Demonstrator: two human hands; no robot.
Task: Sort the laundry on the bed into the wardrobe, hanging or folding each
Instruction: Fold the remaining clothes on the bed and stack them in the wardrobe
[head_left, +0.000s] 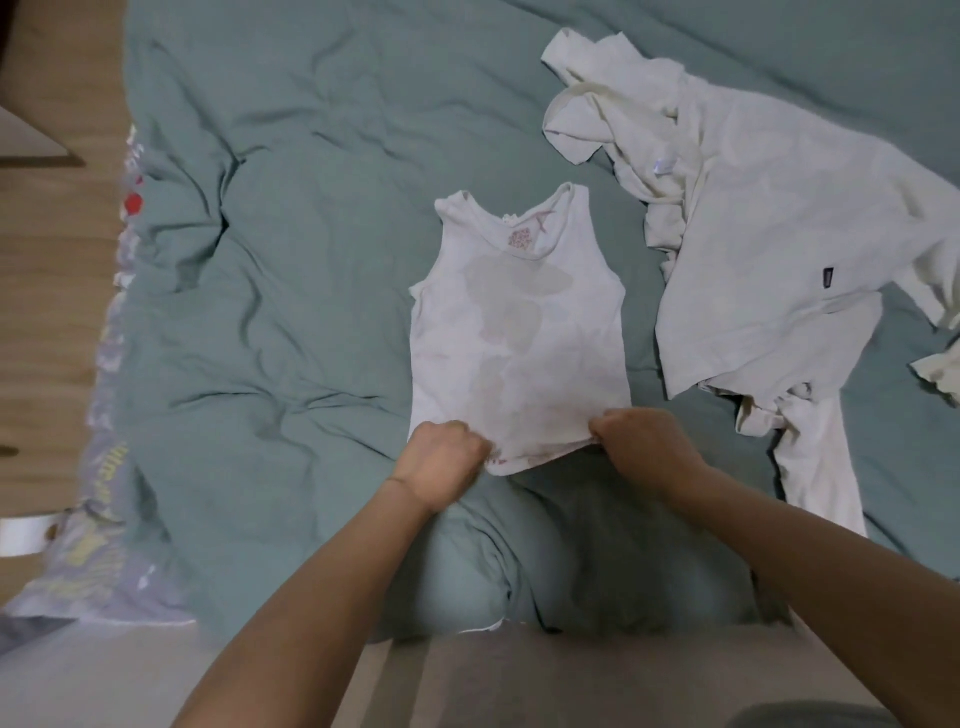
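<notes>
Both hands, left (441, 460) and right (641, 444), are pinching the bottom hem of a little white tank top (519, 332) laid flat on the green duvet (270, 270), with a cream shirt pile (753, 249) crumpled just beside it.

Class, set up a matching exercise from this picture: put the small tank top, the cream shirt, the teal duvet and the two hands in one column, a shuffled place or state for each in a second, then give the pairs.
Column 1
1. small tank top
2. cream shirt
3. teal duvet
4. left hand and right hand

Column 2
A. covers the bed
B. grip a hem
C. spread flat in the middle
D. rumpled, at the right

Pairs: 1-C, 2-D, 3-A, 4-B
</notes>
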